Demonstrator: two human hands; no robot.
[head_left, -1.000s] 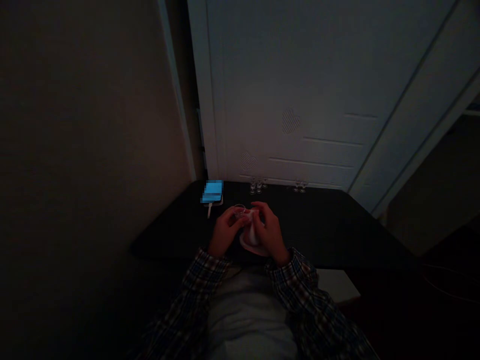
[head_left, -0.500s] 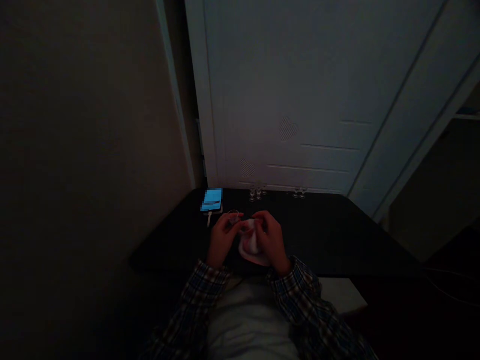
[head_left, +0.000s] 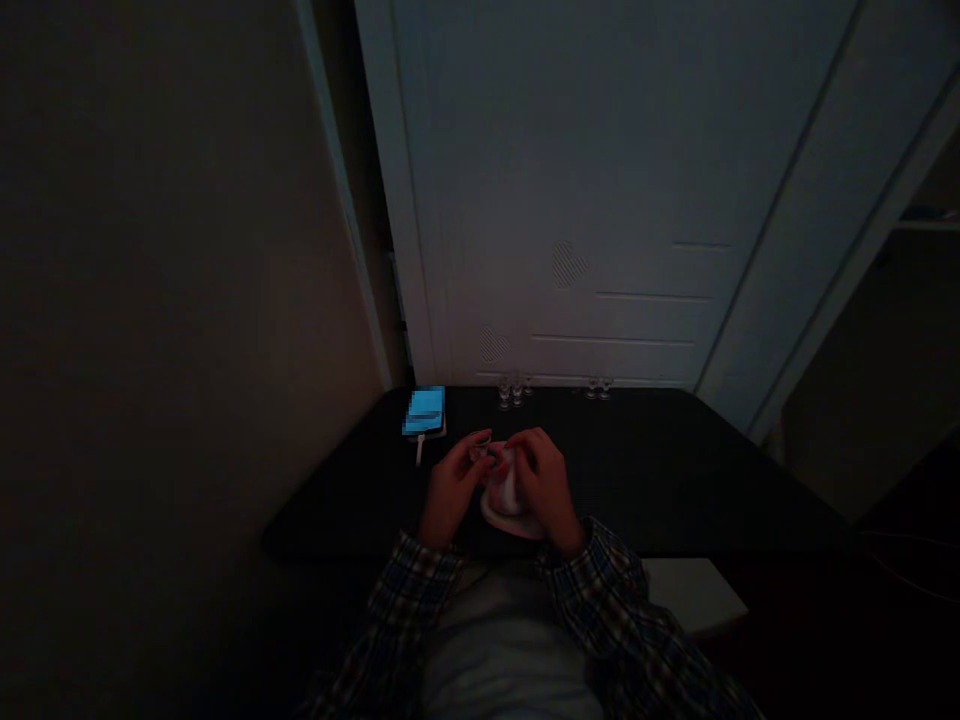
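Observation:
Close to the front of the black table (head_left: 660,470), my left hand (head_left: 450,492) grips a small clear glass (head_left: 478,452) between thumb and fingers. A pink-and-white cloth (head_left: 511,505) is pinched in my right hand (head_left: 547,485). Its upper part bunches up beside the glass, and the loose part hangs down between my wrists. The two hands almost meet, with their fingertips curled inward. Dim light and the fingers hide much of the glass, so I cannot tell whether the cloth touches it.
Several small stemmed glasses (head_left: 516,392) stand at the table's back edge, with another pair (head_left: 598,388) farther right. A lit phone (head_left: 424,410) with a white cable (head_left: 420,450) lies at back left. A white panel door (head_left: 630,180) rises behind. A white flat object (head_left: 697,592) is below right.
The view has shifted slightly. My left hand has turned a little and brought the glass nearer the cloth and my right hand. Both hands keep their hold.

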